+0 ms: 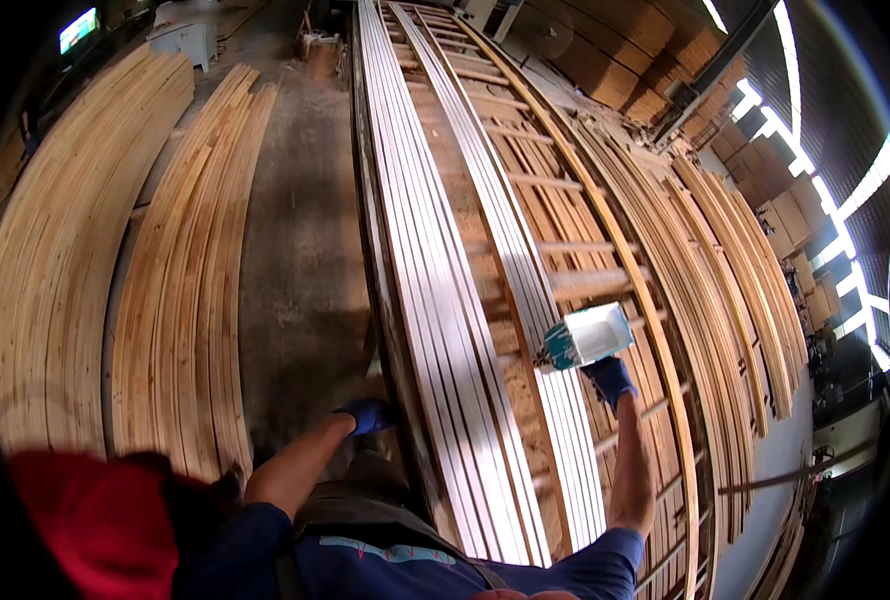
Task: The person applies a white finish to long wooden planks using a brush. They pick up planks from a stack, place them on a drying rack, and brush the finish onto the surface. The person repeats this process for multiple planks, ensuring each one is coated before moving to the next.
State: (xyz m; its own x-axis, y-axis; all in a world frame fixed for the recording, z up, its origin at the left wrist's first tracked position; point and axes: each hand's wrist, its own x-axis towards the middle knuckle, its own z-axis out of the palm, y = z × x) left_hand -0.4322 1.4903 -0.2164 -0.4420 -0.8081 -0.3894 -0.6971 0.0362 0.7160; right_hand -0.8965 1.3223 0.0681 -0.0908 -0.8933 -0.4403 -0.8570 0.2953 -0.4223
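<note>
A woodworking shop or timber-processing hall was shown. Long bare wooden strips were stacked in wide bundles on the left, beside a dusty concrete floor aisle. In the middle, white-coated mouldings were laid lengthwise on a long slatted wooden rack, and more bare strips were piled along the right. Large stacks of board material were seen at the far end, near a grey machine. A high corrugated roof with bright skylight strips was visible on the right, as in an industrial building.
</note>
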